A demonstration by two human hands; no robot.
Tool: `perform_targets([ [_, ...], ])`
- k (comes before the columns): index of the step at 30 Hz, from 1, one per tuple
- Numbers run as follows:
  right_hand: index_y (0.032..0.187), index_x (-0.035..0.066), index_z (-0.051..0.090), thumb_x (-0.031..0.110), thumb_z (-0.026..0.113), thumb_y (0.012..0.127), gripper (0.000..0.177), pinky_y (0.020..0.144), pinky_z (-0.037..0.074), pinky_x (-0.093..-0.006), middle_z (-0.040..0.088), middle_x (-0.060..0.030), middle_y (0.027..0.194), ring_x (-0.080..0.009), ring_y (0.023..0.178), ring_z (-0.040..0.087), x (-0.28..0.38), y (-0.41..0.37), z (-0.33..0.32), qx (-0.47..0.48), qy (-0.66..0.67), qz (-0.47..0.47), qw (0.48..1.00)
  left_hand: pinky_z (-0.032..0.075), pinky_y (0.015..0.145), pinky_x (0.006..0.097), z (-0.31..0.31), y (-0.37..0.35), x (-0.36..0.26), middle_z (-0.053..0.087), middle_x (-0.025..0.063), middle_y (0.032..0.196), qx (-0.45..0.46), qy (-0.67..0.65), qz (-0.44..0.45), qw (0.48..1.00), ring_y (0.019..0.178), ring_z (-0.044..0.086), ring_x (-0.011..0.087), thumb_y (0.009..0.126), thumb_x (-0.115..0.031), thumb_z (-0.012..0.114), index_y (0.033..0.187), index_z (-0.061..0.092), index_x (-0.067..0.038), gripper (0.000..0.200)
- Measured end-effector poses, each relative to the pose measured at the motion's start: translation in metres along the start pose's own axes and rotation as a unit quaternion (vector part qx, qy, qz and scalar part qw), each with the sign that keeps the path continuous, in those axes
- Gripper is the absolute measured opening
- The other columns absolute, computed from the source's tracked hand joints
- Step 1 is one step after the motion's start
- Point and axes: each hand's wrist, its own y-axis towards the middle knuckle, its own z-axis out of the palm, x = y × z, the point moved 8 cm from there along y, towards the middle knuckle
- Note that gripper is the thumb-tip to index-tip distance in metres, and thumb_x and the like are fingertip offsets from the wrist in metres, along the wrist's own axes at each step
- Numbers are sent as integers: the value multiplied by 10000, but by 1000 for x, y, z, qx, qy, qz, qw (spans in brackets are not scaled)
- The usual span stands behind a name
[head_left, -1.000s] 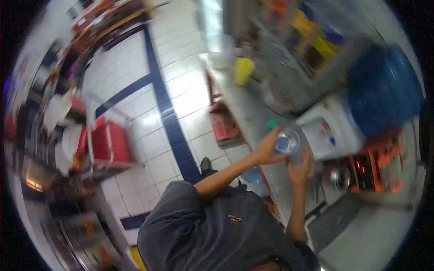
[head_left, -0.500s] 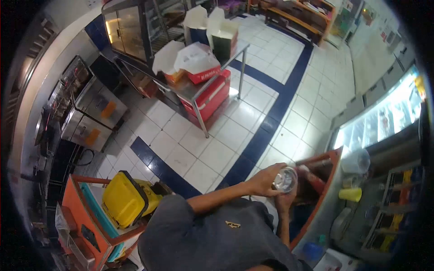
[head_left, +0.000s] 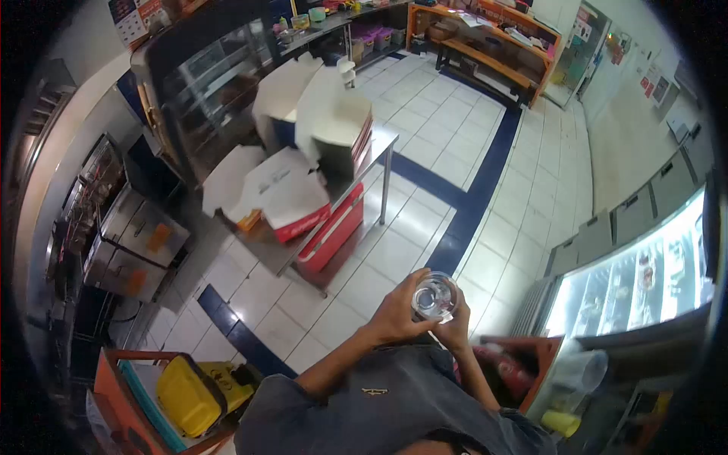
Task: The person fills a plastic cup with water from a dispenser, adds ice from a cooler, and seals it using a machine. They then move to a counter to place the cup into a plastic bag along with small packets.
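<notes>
A clear, see-through cup (head_left: 435, 296) is held close in front of my chest, its round rim facing up toward the camera. My left hand (head_left: 397, 309) is wrapped round its left side, with the thumb along the near edge. Against the right and lower right of the cup, my right hand (head_left: 454, 324) is closed too, partly hidden behind it. Light glints inside the cup, so its contents are hard to make out.
Ahead on the left, a metal table (head_left: 388, 144) carries open cardboard boxes (head_left: 284, 186), with a red box (head_left: 331, 235) beneath. A lit display fridge (head_left: 633, 265) stands right. A yellow bin lid (head_left: 186, 394) is at lower left, a yellow cup (head_left: 561, 422) at lower right.
The view has shifted forward, bringing the boxes and table nearer and further left. Both hands, still round the cup, have moved left in the view.
</notes>
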Motion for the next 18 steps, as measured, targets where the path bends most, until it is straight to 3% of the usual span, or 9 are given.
perform_targets([
  [6,1322,-6,513,81,817,675,720,973,491,-345,627,-135,1226,-218,1144,611,-21,173,-63,22,-16,-32,999,458,1006,389,11,165,25,557,242,1269,-60,-53,46,996,1200,574,333,678,-242,847,1400,346,34,921],
  [9,1316,-8,516,89,844,675,727,951,506,-343,631,-135,1209,-214,1127,619,-31,246,-76,49,-27,-22,998,426,1043,356,16,241,54,561,190,1277,-64,-108,9,992,1217,554,258,700,-239,862,1398,365,25,897],
  [13,1324,2,511,113,861,677,743,941,513,-345,629,-128,1208,-210,1130,615,-58,355,-81,79,-35,-52,995,432,1040,354,7,341,97,565,169,1281,-113,-143,-6,983,1216,551,240,689,-199,869,1384,393,10,868],
  [18,1378,12,459,193,900,651,870,966,501,-370,587,-148,1275,-234,1139,609,-111,498,-66,203,-41,-34,978,438,1035,352,-31,452,166,576,159,1271,-175,-116,-19,977,1211,557,233,694,-168,864,1375,416,1,833],
])
